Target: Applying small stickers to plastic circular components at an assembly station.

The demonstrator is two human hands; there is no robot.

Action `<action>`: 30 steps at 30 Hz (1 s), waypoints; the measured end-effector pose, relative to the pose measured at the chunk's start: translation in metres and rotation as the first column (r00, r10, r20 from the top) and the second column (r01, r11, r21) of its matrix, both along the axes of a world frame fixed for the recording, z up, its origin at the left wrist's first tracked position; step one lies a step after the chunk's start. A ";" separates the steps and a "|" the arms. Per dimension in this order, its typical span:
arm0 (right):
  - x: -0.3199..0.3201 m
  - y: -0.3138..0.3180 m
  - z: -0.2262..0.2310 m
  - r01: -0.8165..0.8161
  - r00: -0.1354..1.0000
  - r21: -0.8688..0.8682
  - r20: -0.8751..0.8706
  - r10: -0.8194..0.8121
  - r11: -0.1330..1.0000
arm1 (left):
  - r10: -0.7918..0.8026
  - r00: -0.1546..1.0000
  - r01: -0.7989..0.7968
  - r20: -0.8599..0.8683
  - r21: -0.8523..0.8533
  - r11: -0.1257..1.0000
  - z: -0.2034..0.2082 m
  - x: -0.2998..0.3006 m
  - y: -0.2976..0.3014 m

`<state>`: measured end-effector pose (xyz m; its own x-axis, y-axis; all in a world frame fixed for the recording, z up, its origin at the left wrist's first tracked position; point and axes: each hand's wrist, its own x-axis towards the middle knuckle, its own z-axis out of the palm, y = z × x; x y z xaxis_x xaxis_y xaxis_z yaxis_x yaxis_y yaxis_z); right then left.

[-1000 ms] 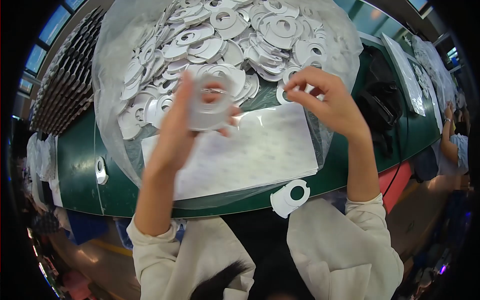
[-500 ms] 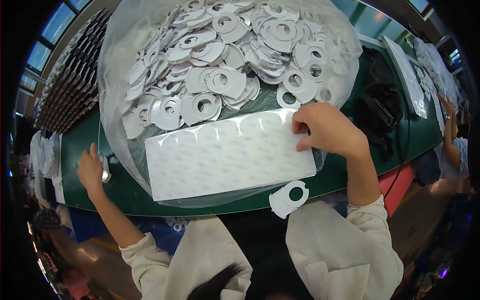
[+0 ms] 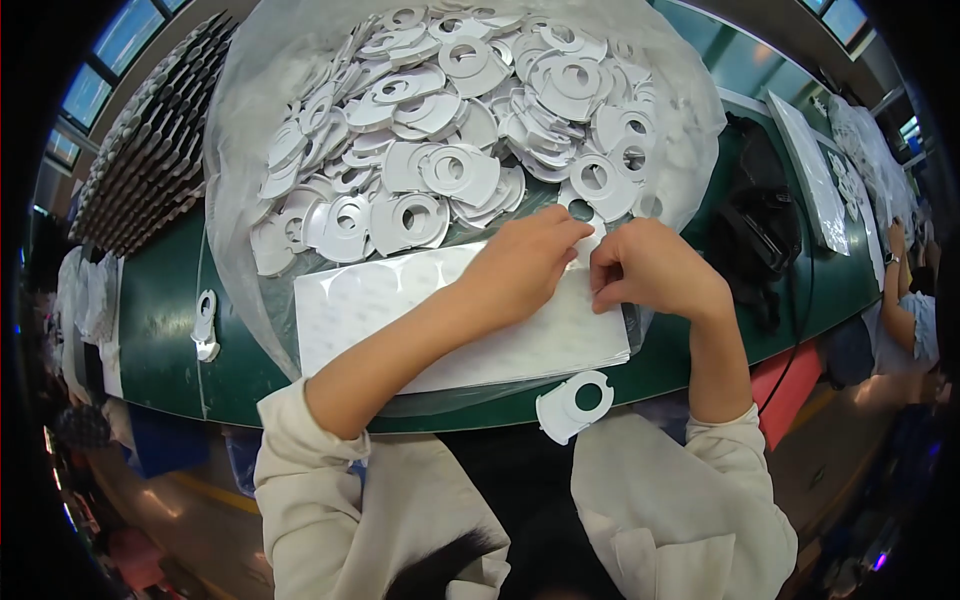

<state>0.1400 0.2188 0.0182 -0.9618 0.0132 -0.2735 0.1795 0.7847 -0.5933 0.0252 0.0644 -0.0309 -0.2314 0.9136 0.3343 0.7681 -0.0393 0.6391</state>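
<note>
A stack of white sheets (image 3: pixel 450 345) with rounded outlines along its far edge lies in front of me. My left hand (image 3: pixel 525 262) reaches across it, fingers closed together near the far right corner. Whatever they pinch is too small to make out. Facing it, my right hand (image 3: pixel 655 265) is closed at the right end of the sheets, its fingertips pressed together; what is between them is hidden. A flat white plastic part with a round hole (image 3: pixel 553 417) sits at the table's near edge. Small white parts (image 3: pixel 206 325) lie on the table at left.
Beyond the sheets, a big clear plastic bag (image 3: pixel 235 150) holds a heap of similar white parts (image 3: pixel 415 165). Dark stacked trays (image 3: pixel 150 140) stand at far left. A black bag-like object (image 3: pixel 755 220) rests on the green table (image 3: pixel 160 350) at right. Another person's arm (image 3: pixel 895 275) shows at far right.
My left hand has left the small white parts at left and moved across to the sheets' far right corner. My right hand stays at the sheets' right end.
</note>
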 end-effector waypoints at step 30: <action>-0.007 0.035 0.002 0.275 0.802 -0.396 -0.409 -0.437 0.876 | 0.024 0.995 0.009 0.096 -0.325 0.946 0.005 0.000 0.026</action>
